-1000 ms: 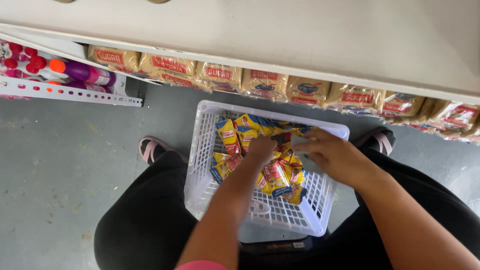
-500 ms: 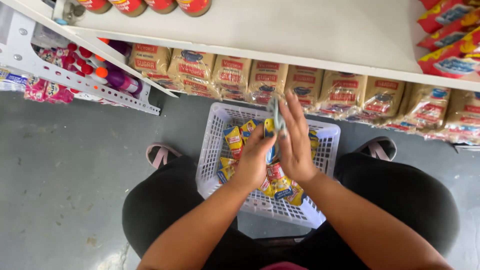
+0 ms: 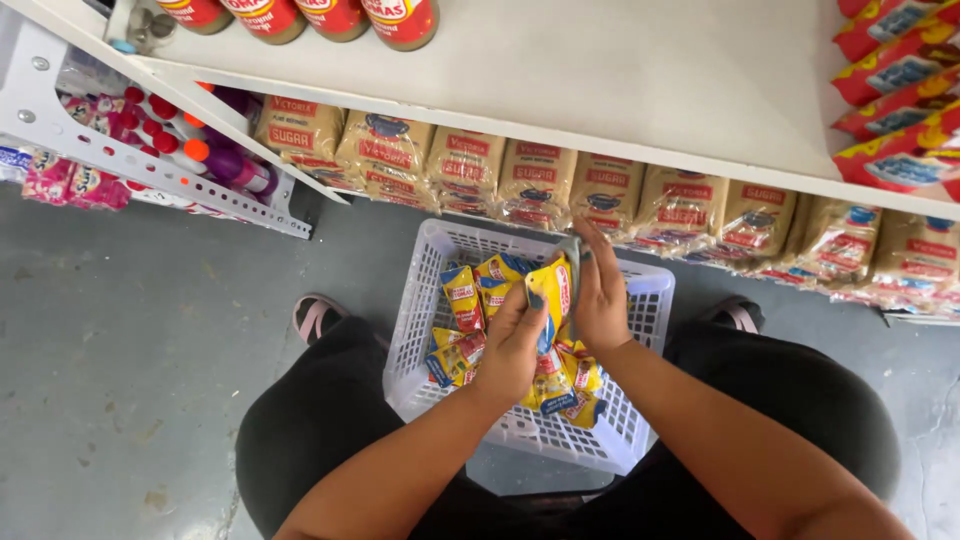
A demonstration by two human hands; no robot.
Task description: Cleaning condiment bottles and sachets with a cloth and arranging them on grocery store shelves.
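Above the white plastic lattice basket that rests between the person's knees, both bare hands meet over a small stack of flat yellow sachets. Both forearms reach forward from the bottom of the view, the left from lower left, the right from lower right, and converge over the middle of the basket. The left hand is curled, its fingers bent round the near side of the stack with a dark-painted thumbnail pressed against the yellow face. The right hand stands more upright, palm turned toward the left hand, fingers straight and close together, pointing toward the shelf and pressed flat against the far side of the stack, so the packets are pinched between the two hands, edge-on and raised above the basket's rim. Neither hand is spread wide; both are closed onto the sachets.

Below the hands, more yellow, red and blue sachets lie loose in a heap on the basket floor. Beyond the basket, a row of clear bags of brown sugar lines the lowest shelf, under a white shelf board that carries red-labelled jars at its left end and red and yellow packets at its right. The floor is grey concrete.
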